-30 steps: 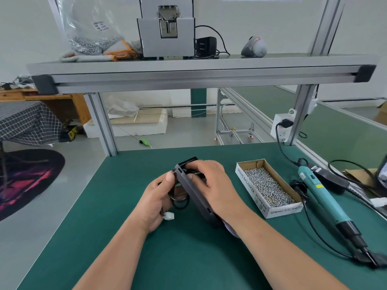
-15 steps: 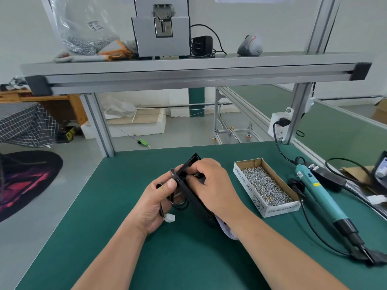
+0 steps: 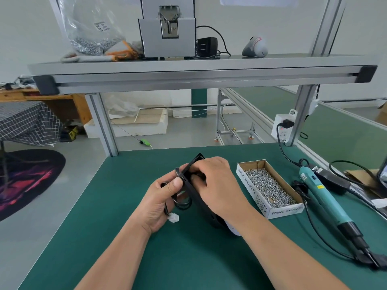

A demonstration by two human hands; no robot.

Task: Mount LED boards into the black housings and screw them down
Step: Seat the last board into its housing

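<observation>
Right hand [image 3: 219, 185] covers the open face of the black housing [image 3: 195, 196]; contents indeterminable. Fingertips concealed inside. Electric screwdriver [image 3: 326, 204]: lower end cut off at right edge. Bag label [image 3: 102, 26]: print illegible.

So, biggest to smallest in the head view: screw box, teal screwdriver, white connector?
Top two too close to rank: screw box is wider, teal screwdriver longer. Then white connector, clearly smallest.

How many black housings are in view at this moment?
1: the black housing is held between the left hand and the right hand, over the green mat; no other shows.
</observation>
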